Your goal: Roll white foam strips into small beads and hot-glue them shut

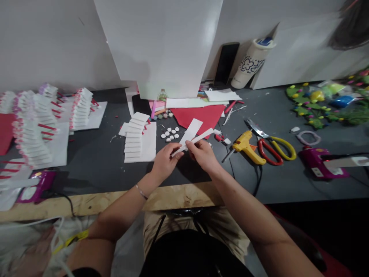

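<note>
Over the front of the dark table, my left hand (167, 157) and my right hand (202, 153) pinch a narrow white strip (204, 135) together. It slants up to the right. Just behind it is a wider white strip (192, 129); whether my fingers also hold this one I cannot tell. To the left, a white stepped model (134, 137) of overlapping flat pieces with red sticks stands on a white foam sheet (148, 150). Small white discs (170, 133) lie between the model and my hands. A red sheet (206, 115) is spread beyond them.
On the right lie a yellow glue gun (247, 146), scissors (272, 142) with red and yellow handles, and a purple power strip (315, 163). Several similar stepped models (34, 127) stand at far left. A tumbler (250, 65) and a phone (226, 63) lean at the back.
</note>
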Demonstrator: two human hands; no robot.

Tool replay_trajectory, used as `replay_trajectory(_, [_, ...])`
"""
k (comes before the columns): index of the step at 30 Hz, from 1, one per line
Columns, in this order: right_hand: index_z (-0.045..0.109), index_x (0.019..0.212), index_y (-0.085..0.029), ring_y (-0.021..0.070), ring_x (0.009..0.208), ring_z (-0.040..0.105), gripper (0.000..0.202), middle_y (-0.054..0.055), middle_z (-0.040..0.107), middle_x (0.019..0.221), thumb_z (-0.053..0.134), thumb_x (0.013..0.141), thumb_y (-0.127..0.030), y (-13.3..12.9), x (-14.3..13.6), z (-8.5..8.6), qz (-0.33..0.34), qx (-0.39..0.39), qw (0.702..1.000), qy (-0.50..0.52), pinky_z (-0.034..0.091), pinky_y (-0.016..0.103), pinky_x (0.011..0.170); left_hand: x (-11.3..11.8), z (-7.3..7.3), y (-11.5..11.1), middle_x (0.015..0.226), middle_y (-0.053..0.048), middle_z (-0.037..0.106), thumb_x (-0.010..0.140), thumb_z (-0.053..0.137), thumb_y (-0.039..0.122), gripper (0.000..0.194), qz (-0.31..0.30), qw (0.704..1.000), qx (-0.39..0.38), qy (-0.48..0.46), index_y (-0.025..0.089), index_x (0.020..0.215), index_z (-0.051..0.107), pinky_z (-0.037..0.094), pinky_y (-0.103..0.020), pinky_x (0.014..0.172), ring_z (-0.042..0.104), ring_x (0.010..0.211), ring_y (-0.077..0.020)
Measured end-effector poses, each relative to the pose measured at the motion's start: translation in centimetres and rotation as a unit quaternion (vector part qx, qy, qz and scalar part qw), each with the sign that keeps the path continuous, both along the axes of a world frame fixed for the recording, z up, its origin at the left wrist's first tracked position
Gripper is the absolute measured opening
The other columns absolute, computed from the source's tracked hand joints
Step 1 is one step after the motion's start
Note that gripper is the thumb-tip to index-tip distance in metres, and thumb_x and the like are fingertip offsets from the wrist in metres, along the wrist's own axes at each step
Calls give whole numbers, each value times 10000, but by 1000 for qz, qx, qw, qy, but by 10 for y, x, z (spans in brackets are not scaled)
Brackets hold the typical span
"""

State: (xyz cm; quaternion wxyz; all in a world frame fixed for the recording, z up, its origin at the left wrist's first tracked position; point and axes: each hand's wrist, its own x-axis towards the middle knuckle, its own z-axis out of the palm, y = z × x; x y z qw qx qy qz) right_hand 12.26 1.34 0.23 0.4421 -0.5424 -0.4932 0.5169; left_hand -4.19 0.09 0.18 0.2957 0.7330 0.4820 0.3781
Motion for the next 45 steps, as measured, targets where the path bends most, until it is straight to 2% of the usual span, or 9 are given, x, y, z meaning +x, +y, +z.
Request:
replay_trajectory(5, [442, 498, -224, 80, 379, 368, 524, -52, 408, 399, 641, 769, -626, 0, -1, -1, 14, -2, 998, 65, 278, 248, 400, -2, 0, -4, 967, -88, 749, 963, 541, 352, 240, -6, 990, 111, 88, 182, 1029, 696, 532, -330, 823, 690, 923, -205])
replay_trajectory(8, [574, 708, -210, 85, 442, 440, 371, -57, 514, 533, 697, 740, -559, 0, -3, 0, 44, -8, 992, 120, 344, 232, 418, -2, 0, -2, 847, -53, 749, 940, 570, 369, 227, 33, 999, 27, 4, 191, 951, 710, 533, -278, 690, 697, 766, -175])
replay_trajectory(11, [631, 946, -214, 104, 569, 534, 408, -32, 632, 725, 780, 668, -473, 0, -4, 1, 91, -1, 984, 154, 414, 227, 468, -1, -1, 3, 645, -4, 688, 870, 647, 448, 274, 50, 982, -117, -137, 177, 870, 686, 456, -225, 484, 625, 532, -133])
replay_trajectory(17, [686, 852, -180, 95, 552, 521, 341, -5, 677, 731, 731, 726, -493, 4, 1, -7, 95, 28, 988, 114, 422, 245, 511, 4, 1, 5, 658, -18, 704, 743, 775, 484, 397, 23, 927, -242, -286, 163, 866, 576, 433, -187, 426, 649, 524, -133])
replay_trajectory(25, [618, 733, -199, 78, 482, 456, 326, -49, 580, 607, 739, 712, -501, 3, -1, -3, 45, 20, 991, 125, 373, 232, 456, 5, 0, 4, 728, 13, 666, 756, 754, 360, 224, 71, 951, -167, -248, 171, 839, 667, 517, -223, 553, 605, 573, -94])
replay_trajectory(32, [637, 752, -190, 80, 498, 481, 338, -32, 624, 659, 773, 660, -486, 2, -3, 2, 79, 18, 986, 143, 381, 230, 449, 9, 0, 4, 690, 17, 646, 693, 794, 395, 293, 80, 930, -205, -294, 160, 808, 664, 534, -227, 549, 594, 564, -95])
replay_trajectory(36, [646, 744, -182, 68, 453, 451, 331, -37, 624, 627, 780, 635, -464, 3, -4, 0, 43, -1, 987, 155, 354, 232, 434, 8, 1, 2, 746, -5, 673, 753, 764, 415, 283, 82, 959, -145, -230, 161, 851, 686, 551, -243, 590, 632, 601, -112])
replay_trajectory(40, [627, 703, -184, 70, 442, 434, 343, -46, 592, 571, 792, 612, -471, 4, -7, -3, 27, -21, 983, 182, 342, 239, 439, 3, 3, -2, 862, -40, 697, 878, 660, 378, 206, 68, 993, 18, -90, 180, 884, 715, 556, -261, 651, 659, 691, -129])
replay_trajectory(45, [573, 657, -197, 72, 447, 421, 314, -72, 519, 519, 787, 606, -421, 3, -10, -3, 13, -51, 971, 234, 348, 243, 459, 0, 2, -5, 965, -72, 718, 943, 586, 328, 186, 37, 982, 176, 64, 196, 1023, 691, 567, -319, 792, 674, 893, -176])
